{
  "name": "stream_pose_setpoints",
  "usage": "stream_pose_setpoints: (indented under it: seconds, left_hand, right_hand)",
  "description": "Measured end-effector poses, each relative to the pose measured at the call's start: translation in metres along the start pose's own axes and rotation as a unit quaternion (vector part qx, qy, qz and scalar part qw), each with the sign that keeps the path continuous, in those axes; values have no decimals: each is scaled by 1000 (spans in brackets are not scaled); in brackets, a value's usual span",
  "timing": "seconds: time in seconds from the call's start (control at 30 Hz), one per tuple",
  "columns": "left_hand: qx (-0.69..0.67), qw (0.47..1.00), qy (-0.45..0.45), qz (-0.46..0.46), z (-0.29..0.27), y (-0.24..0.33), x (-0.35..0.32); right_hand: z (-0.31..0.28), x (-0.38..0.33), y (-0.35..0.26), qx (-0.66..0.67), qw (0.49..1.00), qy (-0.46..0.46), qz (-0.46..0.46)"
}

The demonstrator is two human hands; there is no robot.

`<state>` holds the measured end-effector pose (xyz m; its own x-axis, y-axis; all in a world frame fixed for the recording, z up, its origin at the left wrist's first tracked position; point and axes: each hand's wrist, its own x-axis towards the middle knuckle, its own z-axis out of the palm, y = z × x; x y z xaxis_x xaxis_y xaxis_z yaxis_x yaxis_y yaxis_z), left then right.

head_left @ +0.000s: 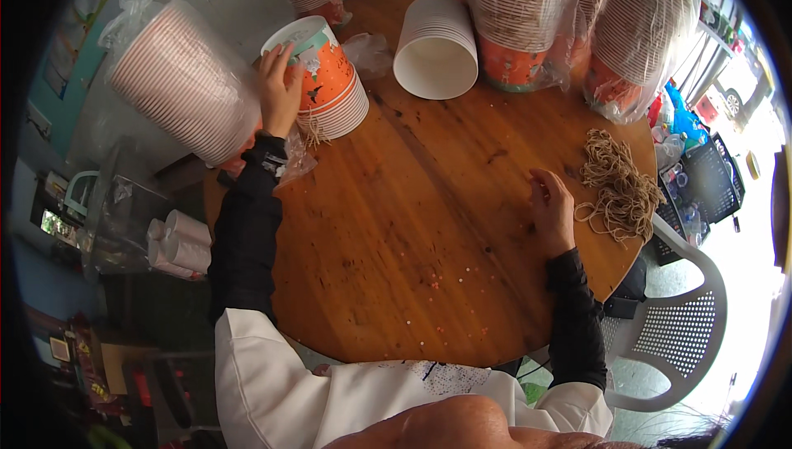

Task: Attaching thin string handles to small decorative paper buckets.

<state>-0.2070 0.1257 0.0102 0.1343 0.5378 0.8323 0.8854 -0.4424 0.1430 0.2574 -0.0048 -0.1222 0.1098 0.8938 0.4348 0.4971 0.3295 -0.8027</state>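
A: While the left hand (280, 90) grips the lying stack of orange-and-white paper tubs (323, 78) near the round wooden table's (412, 284) far-left edge, where's the right hand (551, 214)?

B: Loosely curled, empty, just beside the tan rubber-band heap (617, 187) at the right edge; tubs' axis points far-left.

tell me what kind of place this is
Probably a small food stall or shop's prep corner, half outdoors: bagged stacks of paper tubs crowd a round wooden table, with a pile of rubber bands and a white plastic chair beside it.
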Motion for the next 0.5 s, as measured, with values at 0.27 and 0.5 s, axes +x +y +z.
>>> stream_pose_setpoints:
  seconds: [0.27,0.5]
  left_hand:
    - [-102,994,17,34,71,59,-50]
    - [-268,935,13,-232,187,75,-87]
  right_hand:
    - [14,19,19,-48,997,60,-21]
    - [125,108,45,74,994,78,-31]
